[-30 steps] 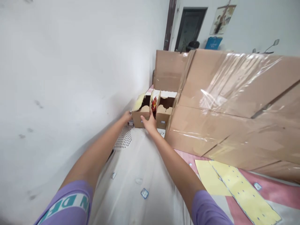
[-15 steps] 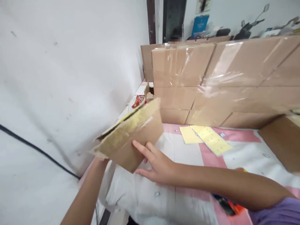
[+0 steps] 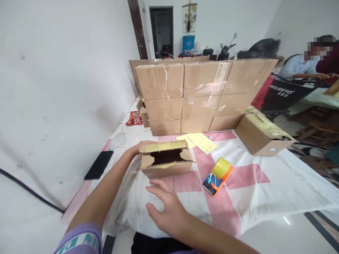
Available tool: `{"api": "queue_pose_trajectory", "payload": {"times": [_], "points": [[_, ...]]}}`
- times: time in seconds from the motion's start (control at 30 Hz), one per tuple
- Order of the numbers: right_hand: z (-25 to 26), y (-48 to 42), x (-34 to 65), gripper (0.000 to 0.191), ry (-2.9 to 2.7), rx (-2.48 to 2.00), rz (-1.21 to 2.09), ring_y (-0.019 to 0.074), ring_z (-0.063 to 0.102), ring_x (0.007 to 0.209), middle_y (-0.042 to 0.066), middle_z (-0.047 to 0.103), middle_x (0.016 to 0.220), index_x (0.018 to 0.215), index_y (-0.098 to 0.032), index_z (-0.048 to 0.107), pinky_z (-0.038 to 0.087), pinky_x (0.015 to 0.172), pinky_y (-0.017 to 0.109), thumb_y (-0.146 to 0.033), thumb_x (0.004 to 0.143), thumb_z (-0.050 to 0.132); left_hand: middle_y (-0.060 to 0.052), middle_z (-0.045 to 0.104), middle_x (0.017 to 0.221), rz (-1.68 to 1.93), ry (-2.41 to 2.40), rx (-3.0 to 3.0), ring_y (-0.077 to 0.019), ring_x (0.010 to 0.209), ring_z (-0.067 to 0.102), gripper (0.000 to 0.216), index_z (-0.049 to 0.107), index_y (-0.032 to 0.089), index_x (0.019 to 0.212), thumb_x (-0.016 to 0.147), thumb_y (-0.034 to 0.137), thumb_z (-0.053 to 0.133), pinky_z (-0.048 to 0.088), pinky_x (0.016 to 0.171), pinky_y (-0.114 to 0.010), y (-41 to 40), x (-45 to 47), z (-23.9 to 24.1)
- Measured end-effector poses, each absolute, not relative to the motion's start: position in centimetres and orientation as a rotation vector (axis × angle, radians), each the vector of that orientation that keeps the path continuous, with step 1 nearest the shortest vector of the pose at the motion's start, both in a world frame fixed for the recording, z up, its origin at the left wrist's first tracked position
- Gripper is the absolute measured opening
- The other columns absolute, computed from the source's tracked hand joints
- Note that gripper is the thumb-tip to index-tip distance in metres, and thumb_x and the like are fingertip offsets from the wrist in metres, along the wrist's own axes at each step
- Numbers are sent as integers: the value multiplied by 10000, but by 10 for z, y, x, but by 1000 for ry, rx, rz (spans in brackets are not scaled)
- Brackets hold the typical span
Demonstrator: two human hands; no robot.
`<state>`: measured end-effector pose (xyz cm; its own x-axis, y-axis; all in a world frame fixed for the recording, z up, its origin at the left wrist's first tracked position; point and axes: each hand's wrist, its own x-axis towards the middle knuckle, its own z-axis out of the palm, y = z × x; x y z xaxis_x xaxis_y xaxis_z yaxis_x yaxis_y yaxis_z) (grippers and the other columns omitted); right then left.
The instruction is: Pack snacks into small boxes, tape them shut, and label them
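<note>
Closed around the far left corner of the small box (image 3: 166,169), my left hand (image 3: 135,150) has its fingers tucked over the back flap. I read that as a hold, though the fingertips are hidden behind the cardboard. The box sits upright on the tablecloth (image 3: 265,190) just left of the frame's centre, top flaps partly open and the inside dark.

At the far left edge of the cloth lies a black phone (image 3: 98,164), and above it, toward the wall, a red snack packet (image 3: 134,118). Behind the box, across the upper middle of the frame, runs a wall of stacked cartons (image 3: 196,91), with yellow sheets (image 3: 201,142) flat at its foot.

Below the box, my right hand (image 3: 165,208) is spread flat, palm down, gripping nothing, its fingers (image 3: 155,183) just short of the box's front face; whether they touch I cannot tell.

My judgement: the box is being set square in front of me. Closing it would call for both hands on the flaps and then the tape dispenser (image 3: 218,175), which lies to the right, near but apart. Farther right stands an open carton (image 3: 261,135), and another person's sleeve (image 3: 296,67) shows at the upper right.
</note>
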<state>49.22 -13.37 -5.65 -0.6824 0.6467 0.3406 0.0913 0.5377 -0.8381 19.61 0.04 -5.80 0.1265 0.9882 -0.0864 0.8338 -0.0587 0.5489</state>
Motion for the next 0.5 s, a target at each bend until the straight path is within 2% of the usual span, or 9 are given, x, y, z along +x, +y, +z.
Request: {"api": "queue_pose_trajectory", "payload": {"times": [0.03,0.1,0.13,0.23,0.3,0.37,0.43,0.5], "points": [[-42,-128,505,628,-2104,-600,827,308,533,1369,85,526,1504,1514,-381,454,481,1103,514,-276,923,636,-95,655,1355,417,1757,1935,-319,1215,634,424,661,166,1298,956,416,673,510,1065,-516,-1,196,-58],[-11,-104,529,544,-2085,-733,303,377,415,1455,122,531,1505,1475,-306,511,373,1151,609,-271,945,624,-62,677,1383,434,1772,1909,-338,1255,627,459,685,200,1310,888,378,701,459,1126,-480,-7,199,-58],[1,-89,537,482,-2160,-782,173,387,460,1406,142,590,1436,1433,-256,558,377,1124,609,-258,955,617,-46,682,1394,463,1784,1897,-328,1268,627,479,693,222,1314,853,353,697,447,1137,-444,-12,201,-58],[18,-51,543,231,-2459,-785,78,282,639,1054,103,733,1081,1179,-195,697,471,903,430,-183,983,575,-59,692,1386,632,1887,1840,-293,1282,626,519,690,229,1303,795,332,664,449,1130,-384,-31,204,-53],[14,-44,536,152,-2548,-790,60,232,630,878,69,725,906,1028,-193,718,451,777,367,-155,982,579,-120,698,1350,767,2027,1777,-314,1235,645,569,647,175,1332,800,377,651,472,1104,-416,-51,203,-42],[4,-51,529,144,-2575,-797,6,220,599,796,60,705,817,936,-194,721,436,740,363,-113,955,604,-164,696,1300,1005,2169,1665,-315,1118,695,632,573,131,1384,844,457,617,525,1026,-433,-77,202,-26],[-8,-63,524,201,-2560,-789,-50,235,591,818,86,734,905,987,-196,742,448,747,375,-55,907,624,-150,710,1207,1365,2175,1508,-288,980,736,651,533,129,1393,879,523,598,574,930,-418,-106,207,-7],[-19,-74,523,349,-2513,-771,-88,275,593,928,118,748,1104,1159,-203,743,476,758,392,-26,878,636,-107,727,1119,1585,2052,1450,-276,930,745,659,561,162,1357,837,548,682,595,891,-404,-129,219,12]]}}
